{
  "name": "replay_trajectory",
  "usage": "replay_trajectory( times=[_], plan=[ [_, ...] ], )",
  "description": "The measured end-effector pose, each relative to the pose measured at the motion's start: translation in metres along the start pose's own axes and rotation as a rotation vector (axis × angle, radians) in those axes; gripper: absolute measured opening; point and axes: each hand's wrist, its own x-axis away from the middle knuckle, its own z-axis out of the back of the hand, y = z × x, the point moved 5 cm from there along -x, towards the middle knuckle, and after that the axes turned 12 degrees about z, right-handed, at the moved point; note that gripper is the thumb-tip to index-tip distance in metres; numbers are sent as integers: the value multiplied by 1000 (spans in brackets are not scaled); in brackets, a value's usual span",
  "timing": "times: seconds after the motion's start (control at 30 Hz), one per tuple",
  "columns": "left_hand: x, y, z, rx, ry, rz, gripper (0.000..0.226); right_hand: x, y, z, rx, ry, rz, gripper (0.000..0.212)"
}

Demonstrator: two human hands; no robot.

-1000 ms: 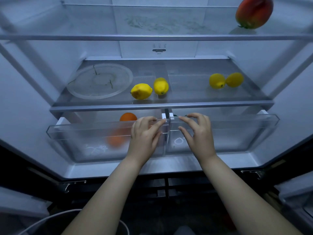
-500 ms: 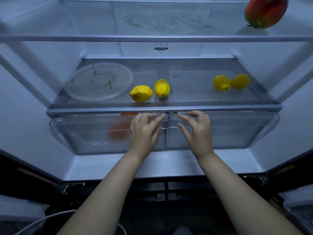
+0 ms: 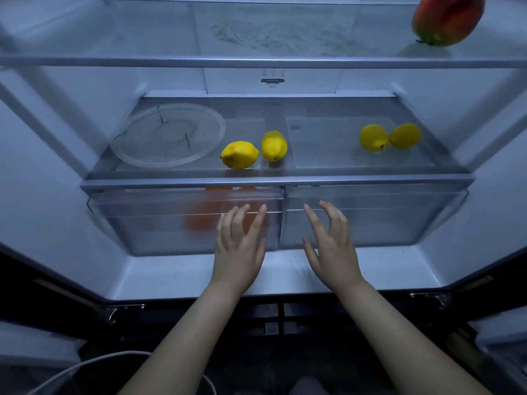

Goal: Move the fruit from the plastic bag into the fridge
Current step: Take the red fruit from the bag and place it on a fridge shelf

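Note:
The fridge stands open before me. Two clear drawers sit pushed in under the glass shelf [image 3: 273, 182]: the left drawer [image 3: 142, 223] holds orange fruit [image 3: 205, 218], blurred behind its front; the right drawer [image 3: 399, 218] looks bare. My left hand [image 3: 239, 246] and my right hand [image 3: 330, 243] hover just in front of the drawer fronts, fingers spread and relaxed, holding nothing. On the shelf lie two lemons [image 3: 240, 154] near the middle and two more lemons [image 3: 374, 137] at the right. A red-green mango [image 3: 447, 19] rests on the upper shelf. No plastic bag is in view.
A clear round plate [image 3: 168, 135] with a few green stems lies at the shelf's left. The fridge floor ledge [image 3: 273, 277] runs below the drawers. A white cable [image 3: 85, 366] curves at the bottom left, over dark floor.
Both drawers have slid back in under the shelf. My hands have come off the drawer rims, drawn slightly back, and their fingers have straightened.

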Motion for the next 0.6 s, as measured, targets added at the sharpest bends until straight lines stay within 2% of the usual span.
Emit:
replay_trajectory(
  times=[0.6],
  plan=[
    [-17, 1, -10, -75, -124, 10, 72, -16, -2, -5, 10, -171, -70, 74]
  ],
)
